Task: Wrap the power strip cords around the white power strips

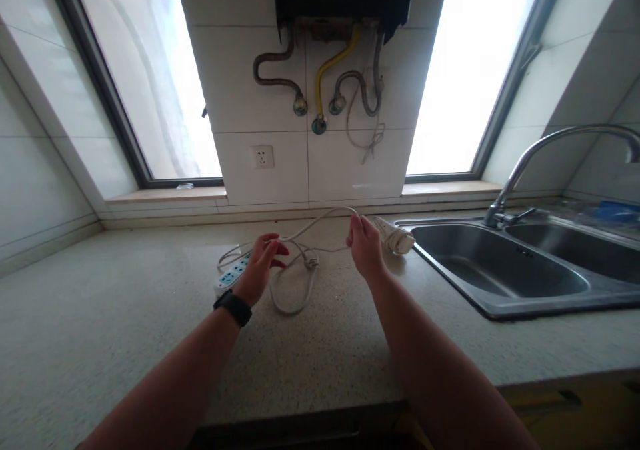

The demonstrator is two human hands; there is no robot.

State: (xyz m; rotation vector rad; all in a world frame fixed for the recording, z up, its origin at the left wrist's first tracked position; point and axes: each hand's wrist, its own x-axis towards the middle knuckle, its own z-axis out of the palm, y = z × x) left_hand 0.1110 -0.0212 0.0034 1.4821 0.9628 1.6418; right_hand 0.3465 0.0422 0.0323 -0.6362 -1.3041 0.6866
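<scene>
Toward the back edge of the countertop (125,343), both hands raised just above the surface with a white cord (295,297) strung between them. Left hand (260,267), watch (233,307) on the wrist, fingers curled loosely around a loop of cord, not clamped tight; right hand (365,245) pinched shut on the cord where it arches up and over toward the left. Power strip (231,277) flat on the counter, partly hidden behind the left hand, its plug (311,261) lying loose between the two hands. Second white strip or adapter (396,239) just beyond the right hand, resting almost at the rim of the sink (450,283). Likely trouble: a tug with the right hand could drag that piece over the rim into the basin, where any wet would be bad for it; slack loops could knot; loose left grip could let the loop slip and spill. Wall socket (263,157) above, unused.
</scene>
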